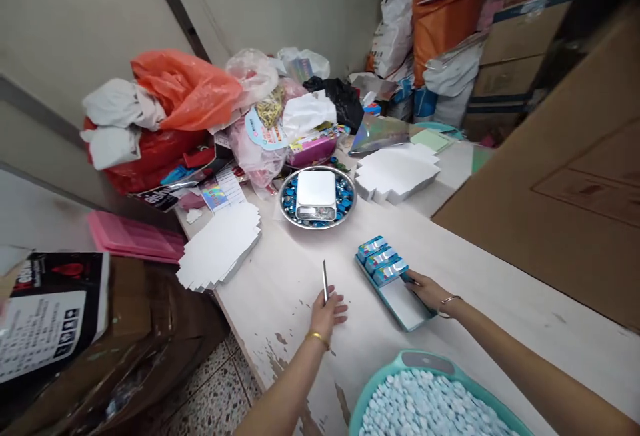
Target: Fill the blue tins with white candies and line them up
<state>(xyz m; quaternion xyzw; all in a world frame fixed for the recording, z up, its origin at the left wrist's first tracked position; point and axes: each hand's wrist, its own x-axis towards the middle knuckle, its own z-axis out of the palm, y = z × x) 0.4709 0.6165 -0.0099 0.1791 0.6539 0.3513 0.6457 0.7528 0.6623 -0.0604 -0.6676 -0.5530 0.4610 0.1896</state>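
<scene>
My left hand (327, 313) is above the table with its fingers partly spread. Its thumb side holds a slim, pointed metal tool (326, 281) upright; the exact kind is hard to make out. My right hand (426, 289) grips the right edge of a shallow blue display box (385, 301), its fingertips partly hidden. Inside its far half sit three small blue printed packs (379, 261) in a row, while the near half shows a white bottom. A turquoise basin (400, 364) full of pale blue candy-like pieces (430, 403) stands close to me.
A white digital scale (316, 193) rests on a steel bowl (285, 215) of blue wrapped pieces. Stacks of white card (220, 243) lie left and right of it. Plastic bags (187, 93) crowd the back. A large cardboard box (565, 176) borders the right side.
</scene>
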